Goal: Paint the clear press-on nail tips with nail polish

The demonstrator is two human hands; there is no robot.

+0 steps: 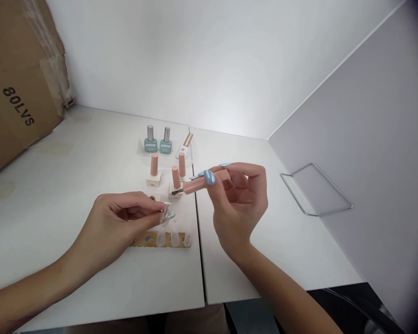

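My left hand (125,220) pinches a clear false nail tip (166,216) between thumb and fingers. Held level in my right hand (240,208) is a nail polish brush (197,184) by its pink cap, its dark bristles pointing left. The bristles are a little above and right of the nail tip, apart from it. Below lies a wooden strip (148,239) with several clear false nails (174,238) standing along it. An open bottle neck (153,198) shows just behind my left fingers, mostly hidden.
Pink-capped polish bottles (153,170) stand behind my hands. Farther back, two teal bottles (150,144) and a tilted white bottle (184,147) with a gold cap sit on a clear tray. A cardboard box (17,93) is at left, a metal wire frame (316,190) at right.
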